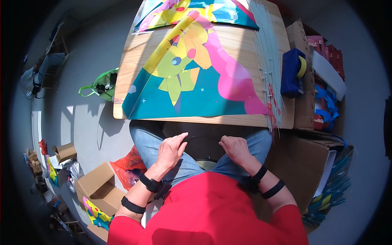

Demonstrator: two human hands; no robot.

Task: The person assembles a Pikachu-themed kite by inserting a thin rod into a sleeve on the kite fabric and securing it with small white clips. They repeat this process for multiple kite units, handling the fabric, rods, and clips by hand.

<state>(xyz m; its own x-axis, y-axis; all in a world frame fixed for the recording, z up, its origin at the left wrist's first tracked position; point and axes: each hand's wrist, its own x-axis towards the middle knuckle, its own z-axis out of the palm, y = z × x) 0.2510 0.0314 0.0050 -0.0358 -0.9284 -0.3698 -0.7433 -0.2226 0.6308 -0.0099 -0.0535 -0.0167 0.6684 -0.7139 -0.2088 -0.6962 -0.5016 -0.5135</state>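
Both my hands hang over my lap, apart from each other and short of the table's near edge. My left hand (172, 151) has its fingers stretched forward and its thumb apart, with nothing in it. My right hand (236, 149) is loosely bent, its thumb side toward the left hand; no object shows in it. Ahead, a triangular printed kite sheet (232, 106) lies on the wooden table (239, 41), teal and pink with a yellow cartoon animal. Its left edge is a folded yellow and teal strip. Farther back are more such sheets (204, 14).
Thin pale rods (267, 61) with small fittings lie along the table's right side, some overhanging. Beyond stand a blue tape dispenser (290, 73) and cardboard boxes (304, 163). At left are a green bag (108, 83), a red plastic bag (128, 165) and an open carton (98, 183).
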